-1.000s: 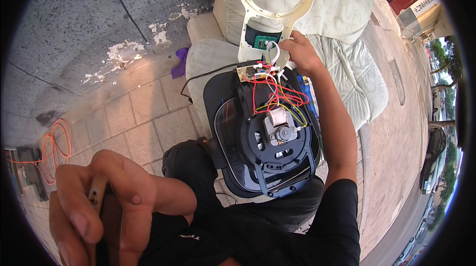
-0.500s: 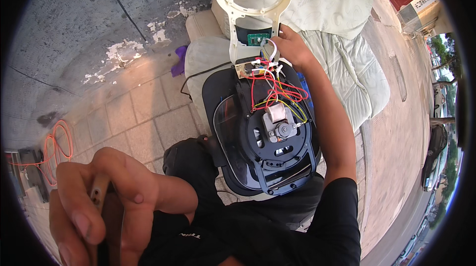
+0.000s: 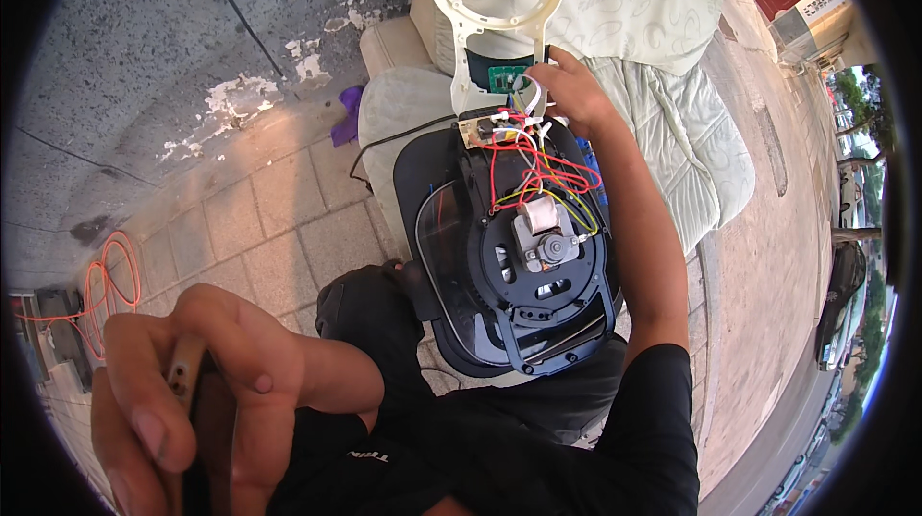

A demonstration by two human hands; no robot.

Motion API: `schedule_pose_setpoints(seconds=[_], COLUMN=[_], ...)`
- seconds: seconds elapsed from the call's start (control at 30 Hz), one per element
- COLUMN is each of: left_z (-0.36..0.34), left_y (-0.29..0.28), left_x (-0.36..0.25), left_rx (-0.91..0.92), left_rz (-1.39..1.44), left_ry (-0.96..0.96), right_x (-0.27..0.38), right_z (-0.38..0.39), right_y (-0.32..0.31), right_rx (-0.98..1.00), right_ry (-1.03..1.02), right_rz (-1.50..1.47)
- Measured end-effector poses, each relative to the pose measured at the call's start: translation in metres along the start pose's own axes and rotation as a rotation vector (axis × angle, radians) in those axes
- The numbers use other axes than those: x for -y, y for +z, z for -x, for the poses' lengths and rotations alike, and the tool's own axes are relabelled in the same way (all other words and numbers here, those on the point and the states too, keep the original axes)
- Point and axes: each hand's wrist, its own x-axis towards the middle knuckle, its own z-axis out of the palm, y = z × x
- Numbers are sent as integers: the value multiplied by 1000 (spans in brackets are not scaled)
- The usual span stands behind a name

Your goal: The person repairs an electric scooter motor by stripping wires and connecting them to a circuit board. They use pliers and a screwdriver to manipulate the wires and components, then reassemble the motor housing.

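Close in at the lower left, my left hand (image 3: pixel 221 362) is curled around a slim, flat object (image 3: pixel 185 369) with a tan edge and small holes; its kind is unclear. Reaching up and forward, my right hand (image 3: pixel 573 96) grips the right side of a cream plastic frame (image 3: pixel 459 64) with a large ring. Inside the frame's lower part is a green circuit board (image 3: pixel 503 79). Red, white and yellow wires (image 3: pixel 538 165) run from there to an opened black appliance (image 3: pixel 451 266) at my knees. A metal motor (image 3: pixel 547 237) is exposed on it.
A pale quilted cushion (image 3: pixel 663 151) lies beneath and behind the appliance. Purple cloth (image 3: pixel 348 115) is by the peeling grey wall (image 3: pixel 144 55). An orange cord (image 3: pixel 115 266) is coiled at left on the paving. A black cable (image 3: pixel 384 143) curves beside the appliance.
The cream frame and the appliance have shifted slightly right in view, with my right hand still on the frame. My left hand has moved a little left, its grip unchanged.
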Motion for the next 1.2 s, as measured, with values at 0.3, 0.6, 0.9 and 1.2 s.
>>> schedule_pose_setpoints(seconds=[0.3,0.6,0.9,1.2], left_z=[-5,-4,0,-25], left_y=[5,7,52,68], left_x=[0,0,-14,-10], left_rx=[53,54,-44,181], left_rz=[-7,28,301,115], left_ry=[-43,-45,-503,-690], right_x=[-9,-73,-67,-55], right_z=[49,154,227,242], right_y=[-24,-68,-47,-29], right_rx=[-173,-398,-304,-400], right_ry=[-79,-178,-277,-274], right_rz=[-38,-271,-188,-61])
